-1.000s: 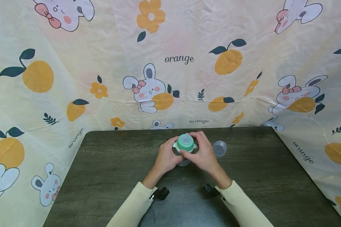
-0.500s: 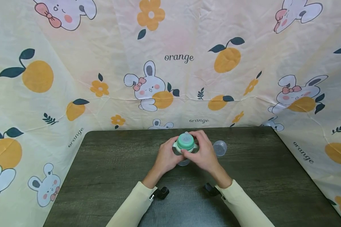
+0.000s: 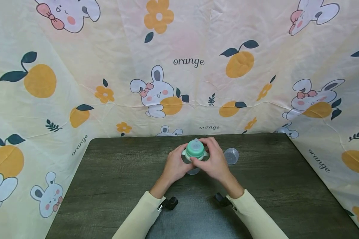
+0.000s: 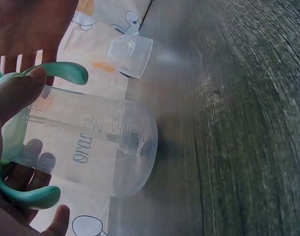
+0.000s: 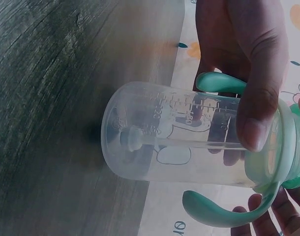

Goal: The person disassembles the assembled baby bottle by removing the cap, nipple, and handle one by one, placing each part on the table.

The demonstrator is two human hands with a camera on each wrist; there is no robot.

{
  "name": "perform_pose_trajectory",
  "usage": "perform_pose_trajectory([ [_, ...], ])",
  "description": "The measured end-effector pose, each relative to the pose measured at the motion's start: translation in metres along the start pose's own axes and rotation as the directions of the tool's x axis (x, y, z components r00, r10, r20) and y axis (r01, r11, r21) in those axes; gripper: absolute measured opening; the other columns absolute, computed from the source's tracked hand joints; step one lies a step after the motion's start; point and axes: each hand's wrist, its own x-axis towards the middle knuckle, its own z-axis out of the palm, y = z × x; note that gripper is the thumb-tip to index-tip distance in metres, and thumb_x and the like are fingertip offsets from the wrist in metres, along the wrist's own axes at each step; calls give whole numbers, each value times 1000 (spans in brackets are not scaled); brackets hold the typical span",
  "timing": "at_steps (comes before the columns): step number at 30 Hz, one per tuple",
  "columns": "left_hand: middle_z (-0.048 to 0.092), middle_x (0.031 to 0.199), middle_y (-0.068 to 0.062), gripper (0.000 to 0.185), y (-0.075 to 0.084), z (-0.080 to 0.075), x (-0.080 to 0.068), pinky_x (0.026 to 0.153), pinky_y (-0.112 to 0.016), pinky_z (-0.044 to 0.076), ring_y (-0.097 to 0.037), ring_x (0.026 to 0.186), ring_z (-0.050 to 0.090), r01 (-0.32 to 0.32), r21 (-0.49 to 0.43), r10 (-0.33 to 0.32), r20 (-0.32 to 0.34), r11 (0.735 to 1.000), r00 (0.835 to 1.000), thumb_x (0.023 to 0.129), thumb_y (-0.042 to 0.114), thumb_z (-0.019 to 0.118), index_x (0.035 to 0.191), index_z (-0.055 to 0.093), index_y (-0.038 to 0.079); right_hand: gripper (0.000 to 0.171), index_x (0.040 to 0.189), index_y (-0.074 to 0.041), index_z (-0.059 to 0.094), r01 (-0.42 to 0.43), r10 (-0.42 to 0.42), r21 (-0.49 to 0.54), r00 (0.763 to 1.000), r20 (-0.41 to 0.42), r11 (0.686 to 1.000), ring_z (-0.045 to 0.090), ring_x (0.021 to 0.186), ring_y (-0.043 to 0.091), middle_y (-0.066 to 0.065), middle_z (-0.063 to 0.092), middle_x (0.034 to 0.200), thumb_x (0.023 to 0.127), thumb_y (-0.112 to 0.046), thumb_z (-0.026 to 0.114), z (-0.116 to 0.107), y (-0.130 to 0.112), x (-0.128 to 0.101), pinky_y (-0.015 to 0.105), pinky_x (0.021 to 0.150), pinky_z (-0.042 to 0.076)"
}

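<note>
A baby bottle [image 3: 195, 149] stands about upright between my hands, with a green collar, a clear teat on top and two green side handles. Its clear body [image 5: 189, 142] bears raised measuring marks and has a straw with a weighted end inside. My left hand [image 3: 175, 166] holds the upper body, thumb across the front and fingers behind it. My right hand [image 3: 212, 159] grips around the green collar, thumb in front. In the left wrist view the right palm [image 4: 32, 29] shows beyond one handle. Whether the bottle's base touches the table cannot be told.
A clear domed bottle cap [image 3: 231, 156] stands on the dark wood-grain table [image 3: 122, 166], right of my right hand. The table's back edge lies just behind the bottle. A cloth [image 3: 194, 86] printed with rabbits and oranges hangs behind and at both sides.
Almost nothing differs: the bottle's top and my right hand sit very slightly higher than one second ago. Both hands keep their hold, and the cap stays where it was.
</note>
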Motion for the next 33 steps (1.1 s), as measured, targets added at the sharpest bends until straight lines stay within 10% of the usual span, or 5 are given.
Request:
perform_pose_trajectory([
  [33, 73, 133, -16, 70, 0, 0, -1, 101, -58, 57, -36, 121, 71, -15, 6, 16, -10, 1000, 1000, 84, 21, 98, 143, 67, 0, 63, 137, -3, 68, 37, -37, 4, 992, -123, 999, 64, 110, 28, 13, 63, 128, 83, -20, 95, 4, -4, -1, 45, 85, 59],
])
